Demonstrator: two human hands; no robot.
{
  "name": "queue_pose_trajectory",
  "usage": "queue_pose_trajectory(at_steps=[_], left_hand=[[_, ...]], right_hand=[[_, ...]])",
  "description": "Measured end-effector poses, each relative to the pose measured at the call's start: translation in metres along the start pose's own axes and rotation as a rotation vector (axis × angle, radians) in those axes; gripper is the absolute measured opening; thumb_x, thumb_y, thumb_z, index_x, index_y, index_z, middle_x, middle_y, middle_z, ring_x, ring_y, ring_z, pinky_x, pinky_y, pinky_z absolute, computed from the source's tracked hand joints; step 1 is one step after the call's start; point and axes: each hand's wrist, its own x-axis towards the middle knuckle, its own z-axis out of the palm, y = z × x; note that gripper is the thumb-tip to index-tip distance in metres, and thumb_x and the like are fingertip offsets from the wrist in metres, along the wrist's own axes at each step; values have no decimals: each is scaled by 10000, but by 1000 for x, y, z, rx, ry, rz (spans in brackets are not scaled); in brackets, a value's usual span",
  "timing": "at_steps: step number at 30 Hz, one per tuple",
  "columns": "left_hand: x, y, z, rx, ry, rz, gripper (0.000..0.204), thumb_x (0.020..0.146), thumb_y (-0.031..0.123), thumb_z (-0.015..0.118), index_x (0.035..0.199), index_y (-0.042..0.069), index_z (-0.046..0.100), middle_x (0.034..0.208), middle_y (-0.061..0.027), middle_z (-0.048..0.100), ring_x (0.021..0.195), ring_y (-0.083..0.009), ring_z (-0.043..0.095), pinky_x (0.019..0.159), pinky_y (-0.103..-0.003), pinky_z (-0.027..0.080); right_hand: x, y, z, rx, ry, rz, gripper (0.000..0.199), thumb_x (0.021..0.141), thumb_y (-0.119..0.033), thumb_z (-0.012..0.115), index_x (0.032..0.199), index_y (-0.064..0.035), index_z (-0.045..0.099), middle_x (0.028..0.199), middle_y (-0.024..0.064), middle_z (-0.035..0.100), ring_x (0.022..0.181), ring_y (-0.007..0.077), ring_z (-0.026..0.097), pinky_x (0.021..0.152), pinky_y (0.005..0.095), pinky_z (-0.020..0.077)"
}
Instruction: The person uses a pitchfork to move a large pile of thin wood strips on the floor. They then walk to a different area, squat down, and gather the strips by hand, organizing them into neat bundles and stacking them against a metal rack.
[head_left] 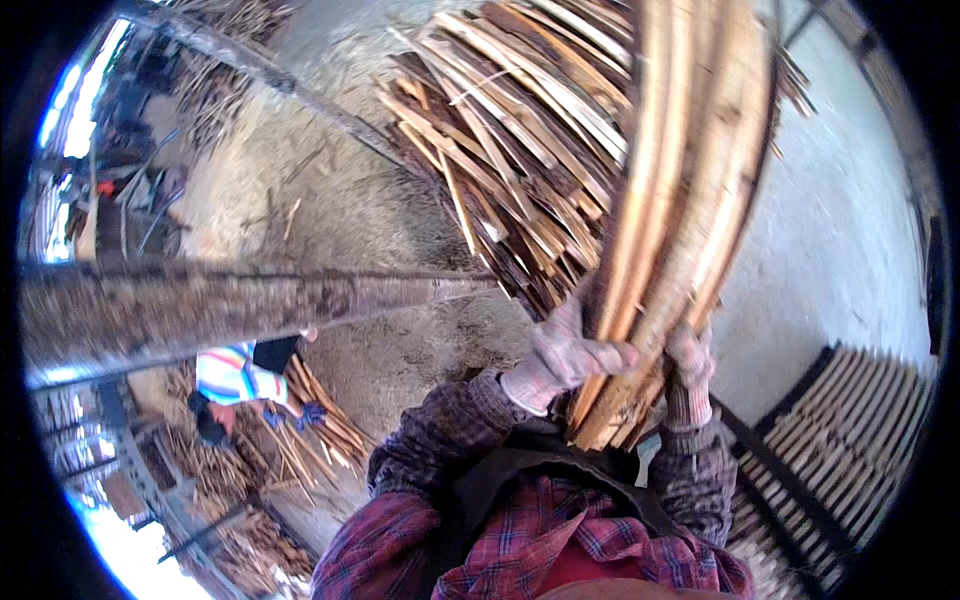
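I hold a long bundle of thin wooden strips [680, 190] upright against my chest, its top reaching past the upper edge of the view. My left hand [565, 352], in a worn knit glove, wraps around the bundle's lower left side. On the right side, my gloved right hand [690, 368] grips the same bundle near its bottom end. Behind the bundle lies a large heap of similar wooden strips [500, 140] on the ground.
A thick wooden post [200, 305] crosses the left of the view. A person in a striped top [240, 378] bends over another strip pile [320, 425] at lower left. A slatted rack [850, 430] stands at right, beside a pale concrete floor [840, 230].
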Motion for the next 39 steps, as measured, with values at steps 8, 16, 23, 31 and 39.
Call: queue_pose_trajectory(at_steps=[8,16,23,31,39], left_hand=[[53,52,-182,-188,584,796,497,909,225,427,1349,73,252,1326,-227,332,1183,-312,395,977,-424,377],[108,96,-177,966,1603,-220,958,715,716,417,1375,45,235,1221,-232,492,1132,-344,486,961,-379,335],[100,74,-206,807,1608,157,806,802,582,478,1357,35,271,1205,-196,519,1121,-322,498,933,-351,357],[110,78,-197,722,1692,292,715,794,517,567,1264,4,403,1137,-125,540,1023,-252,523,889,-309,379],[92,70,-211,1310,1749,-263,552,868,378,434,1335,115,301,1294,-184,378,1075,-327,523,787,-353,479]], right_hand=[[219,-6,167,-997,-550,-93,716,796,-490,565,1320,-71,314,1163,153,525,612,179,591,448,299,452],[245,21,199,-1419,-488,14,728,828,-483,483,1372,-115,168,998,242,525,885,367,572,708,474,470],[255,18,199,-1367,-569,61,764,806,-450,562,1383,-129,176,1087,258,490,986,388,536,793,468,451],[255,1,203,-1306,-616,51,772,783,-414,602,1370,-100,212,1207,278,429,1034,382,523,841,435,458],[271,6,222,-1116,-503,-681,728,700,-343,669,1277,-42,342,1204,166,441,1095,338,446,919,431,385]])
